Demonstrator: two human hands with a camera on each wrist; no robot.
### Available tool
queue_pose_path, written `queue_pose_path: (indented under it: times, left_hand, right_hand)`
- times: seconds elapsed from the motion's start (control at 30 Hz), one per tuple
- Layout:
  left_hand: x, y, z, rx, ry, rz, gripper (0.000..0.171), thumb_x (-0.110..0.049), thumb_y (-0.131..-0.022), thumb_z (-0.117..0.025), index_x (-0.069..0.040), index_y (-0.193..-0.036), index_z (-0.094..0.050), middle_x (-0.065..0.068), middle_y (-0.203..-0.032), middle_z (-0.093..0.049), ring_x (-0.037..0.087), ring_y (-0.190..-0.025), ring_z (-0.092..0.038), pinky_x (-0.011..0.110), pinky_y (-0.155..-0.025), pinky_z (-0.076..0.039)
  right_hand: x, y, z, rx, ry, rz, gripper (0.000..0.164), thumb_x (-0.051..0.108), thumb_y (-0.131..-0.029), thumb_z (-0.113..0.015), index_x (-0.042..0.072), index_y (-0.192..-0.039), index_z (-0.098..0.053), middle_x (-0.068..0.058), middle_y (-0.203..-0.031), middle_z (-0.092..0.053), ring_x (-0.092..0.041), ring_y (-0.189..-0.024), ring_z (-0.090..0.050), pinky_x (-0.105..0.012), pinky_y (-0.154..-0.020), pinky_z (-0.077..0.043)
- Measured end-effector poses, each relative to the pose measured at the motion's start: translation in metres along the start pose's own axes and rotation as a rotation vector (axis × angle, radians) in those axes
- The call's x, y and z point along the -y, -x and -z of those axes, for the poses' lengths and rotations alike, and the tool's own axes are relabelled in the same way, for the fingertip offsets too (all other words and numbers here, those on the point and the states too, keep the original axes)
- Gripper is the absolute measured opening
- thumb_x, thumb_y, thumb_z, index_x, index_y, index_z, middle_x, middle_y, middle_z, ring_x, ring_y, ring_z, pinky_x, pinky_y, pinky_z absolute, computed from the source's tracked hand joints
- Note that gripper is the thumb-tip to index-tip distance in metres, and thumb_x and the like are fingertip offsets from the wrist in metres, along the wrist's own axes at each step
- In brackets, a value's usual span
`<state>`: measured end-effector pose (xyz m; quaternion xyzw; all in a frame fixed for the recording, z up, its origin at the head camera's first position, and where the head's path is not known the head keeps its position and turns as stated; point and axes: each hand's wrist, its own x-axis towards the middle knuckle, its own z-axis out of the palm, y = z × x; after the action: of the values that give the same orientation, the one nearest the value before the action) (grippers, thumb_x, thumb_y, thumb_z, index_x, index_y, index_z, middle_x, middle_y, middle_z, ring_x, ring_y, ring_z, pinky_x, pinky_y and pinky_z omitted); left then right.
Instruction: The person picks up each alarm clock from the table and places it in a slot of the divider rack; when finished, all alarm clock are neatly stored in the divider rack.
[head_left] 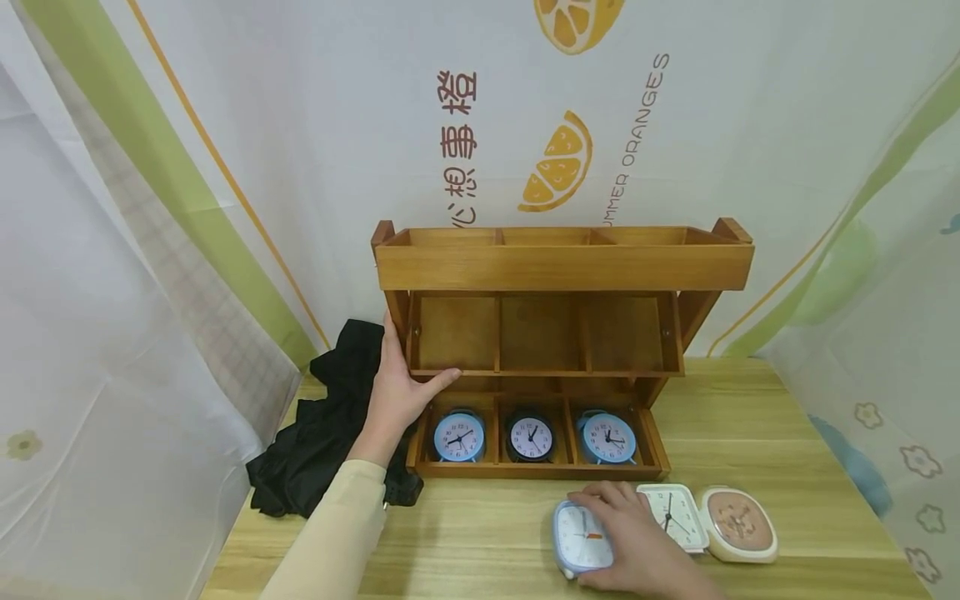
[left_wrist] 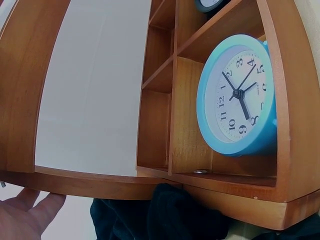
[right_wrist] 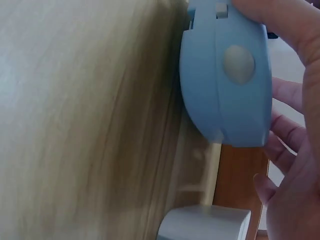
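Note:
My right hand (head_left: pixel 633 537) grips a light blue square alarm clock (head_left: pixel 581 537) at the table's front, thumb on one edge and fingers across the other. The right wrist view shows the side of this blue clock (right_wrist: pixel 225 85) close up. My left hand (head_left: pixel 401 396) holds the left side of a tiered wooden rack (head_left: pixel 562 268), thumb across the front and fingers along the outer side. In its bottom row sit a blue round clock (head_left: pixel 459 437), a black round clock (head_left: pixel 531 438) and another blue round clock (head_left: pixel 608 438), one per compartment.
Right of my right hand lie a white square clock (head_left: pixel 672 517) and a cream clock with a brown face (head_left: pixel 738 523). Black cloth (head_left: pixel 330 433) is bunched left of the rack. White printed curtains (head_left: pixel 300 125) hang behind and at both sides of the wooden table (head_left: pixel 465 542).

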<state>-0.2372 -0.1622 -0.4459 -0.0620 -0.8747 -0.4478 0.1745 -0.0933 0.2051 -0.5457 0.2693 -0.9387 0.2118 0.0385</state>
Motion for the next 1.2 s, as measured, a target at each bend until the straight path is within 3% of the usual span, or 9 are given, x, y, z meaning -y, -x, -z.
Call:
queue_pose_path:
  times: [0.23,0.4,0.63,1.2]
  left_hand:
    - [-0.001,0.0,-0.001,0.002,-0.016,0.012,0.137,-0.057,-0.08,-0.087,-0.037,-0.165,0.018,0.003,-0.175,-0.003,0.038,-0.155,-0.027,0.062,-0.115,-0.037]
    - [-0.001,-0.001,-0.001,0.001,-0.008,0.01,0.136,-0.058,-0.079,-0.087,-0.039,-0.164,0.018,0.001,-0.175,-0.002,0.037,-0.155,-0.027,0.062,-0.115,-0.037]
    - [0.0,-0.001,-0.001,-0.002,-0.001,0.005,0.136,-0.058,-0.079,-0.087,-0.04,-0.164,0.018,0.001,-0.175,-0.003,0.036,-0.156,-0.026,0.061,-0.116,-0.037]
    - [0.002,0.0,0.0,0.005,0.021,0.002,0.137,-0.051,-0.079,-0.09,-0.036,-0.166,0.015,0.0,-0.175,-0.003,0.036,-0.156,-0.024,0.062,-0.117,-0.035]
  right_hand:
    - [0.004,-0.007,0.003,0.007,-0.022,-0.016,0.096,0.067,-0.062,-0.093,0.02,-0.14,-0.064,0.008,-0.132,-0.056,-0.018,-0.116,-0.054,-0.051,-0.092,-0.053]
    - [0.01,-0.02,0.015,0.004,-0.059,-0.003,0.095,0.06,-0.064,-0.095,0.018,-0.142,-0.062,0.007,-0.136,-0.053,-0.016,-0.115,-0.059,-0.045,-0.091,-0.057]
    - [0.022,-0.046,0.036,-0.063,-0.087,0.074,0.099,0.046,-0.061,-0.101,0.018,-0.146,-0.059,0.0,-0.141,-0.051,-0.021,-0.121,-0.057,-0.042,-0.091,-0.058]
    - [0.048,-0.095,0.078,-0.221,-0.158,0.16,0.108,0.034,-0.059,-0.105,0.017,-0.152,-0.054,-0.005,-0.145,-0.045,-0.025,-0.127,-0.05,-0.046,-0.091,-0.057]
